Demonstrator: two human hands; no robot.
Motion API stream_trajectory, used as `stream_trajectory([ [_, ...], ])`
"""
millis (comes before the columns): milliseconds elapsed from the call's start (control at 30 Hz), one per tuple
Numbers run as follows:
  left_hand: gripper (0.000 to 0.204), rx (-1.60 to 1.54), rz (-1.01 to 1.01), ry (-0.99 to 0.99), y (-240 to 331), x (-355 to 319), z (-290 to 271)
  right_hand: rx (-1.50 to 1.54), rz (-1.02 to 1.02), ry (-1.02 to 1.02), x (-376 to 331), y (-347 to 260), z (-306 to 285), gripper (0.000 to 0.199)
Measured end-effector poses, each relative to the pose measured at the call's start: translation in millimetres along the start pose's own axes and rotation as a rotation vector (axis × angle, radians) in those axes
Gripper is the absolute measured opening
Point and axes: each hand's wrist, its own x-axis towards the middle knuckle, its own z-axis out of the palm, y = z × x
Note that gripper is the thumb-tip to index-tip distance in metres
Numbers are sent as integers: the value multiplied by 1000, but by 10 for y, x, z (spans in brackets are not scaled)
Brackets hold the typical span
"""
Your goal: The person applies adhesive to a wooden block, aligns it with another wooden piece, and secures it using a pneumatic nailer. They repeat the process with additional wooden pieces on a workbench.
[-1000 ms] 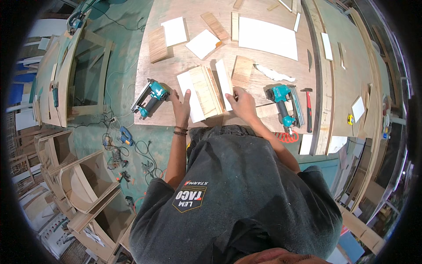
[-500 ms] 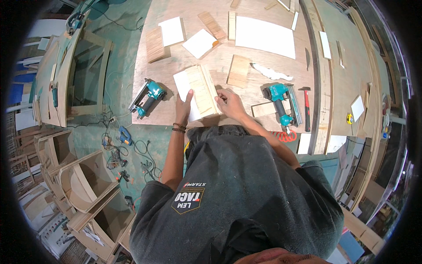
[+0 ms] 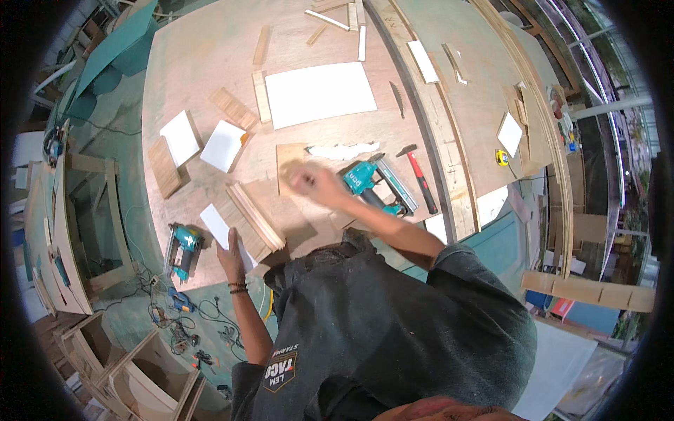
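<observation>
My left hand point(image 3: 230, 258) grips the near left side of a wood-grain panel assembly point(image 3: 246, 221) with a white board point(image 3: 215, 223) along its left and raised strips along its right. Smeared by motion, my right hand point(image 3: 310, 182) is over a small plywood piece point(image 3: 284, 158), away from the assembly; its fingers cannot be made out. Just right of that hand lies a teal nail gun point(image 3: 365, 179), partly behind my forearm. A second teal nail gun point(image 3: 184, 251) lies left of my left hand.
A red-handled hammer point(image 3: 421, 181) and a saw blade point(image 3: 397, 99) lie to the right. Farther back are a large white panel point(image 3: 321, 95) and several small boards. A long timber beam point(image 3: 442, 133) borders the worktable point(image 3: 203, 52). Power tools and cables lie on the floor at left.
My right hand has left the assembly's right side and moved right, toward the plywood piece. The left hand stays on the assembly, now tilted differently. The whole view has turned and shifted.
</observation>
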Motion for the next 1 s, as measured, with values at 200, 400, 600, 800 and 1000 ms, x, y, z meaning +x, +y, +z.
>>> stream_trajectory([
  [200, 49, 82, -41, 15, -5, 4, -21, -579, 55, 628, 933, 1358, -2241, 29],
  [400, 50, 261, -33, 66, 4, 20, -16, -1154, 532, 772, 1467, 2210, -3798, 59],
  [600, 49, 352, -25, 94, 41, 26, 14, -1241, 610, 750, 1736, 2657, -4070, 54],
  [800, 48, 339, -103, 122, 50, -17, -3, -982, 435, 726, 1682, 2778, -4545, 51],
  [1000, 54, 374, -89, 125, -21, -26, -25, -925, 562, 735, 1512, 2778, -4675, 65],
])
